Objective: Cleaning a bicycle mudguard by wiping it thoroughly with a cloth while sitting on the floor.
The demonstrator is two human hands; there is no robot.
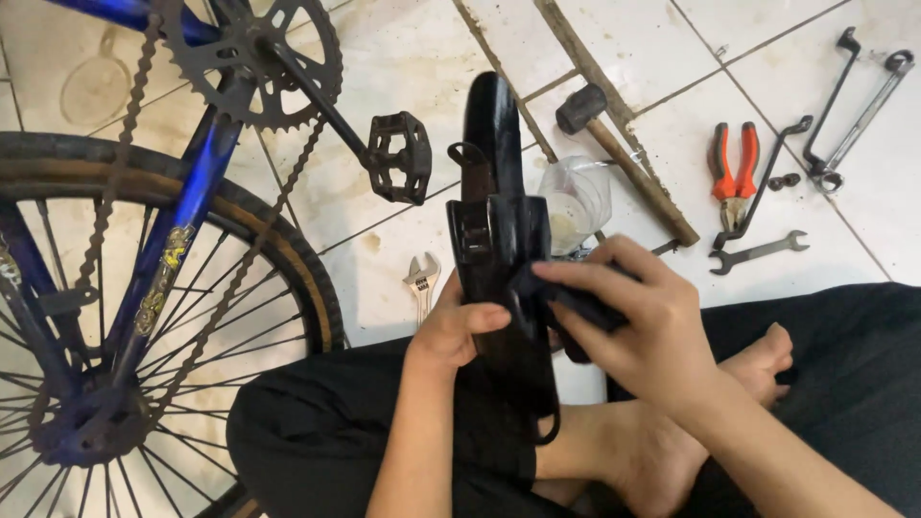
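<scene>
Both hands, left [451, 331] and right [638, 321], curled around the upright black bicycle saddle [499, 240] over crossed legs.

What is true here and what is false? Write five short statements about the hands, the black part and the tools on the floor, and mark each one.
1. The left hand holds the long black part from the side. True.
2. The right hand rests empty on the floor. False: it presses a dark cloth against the black part.
3. The pliers have red handles. True.
4. The hammer lies on the person's lap. False: it lies on the tiled floor, past a clear cup.
5. The bicycle wheel and its chain are to the person's left. True.
</scene>
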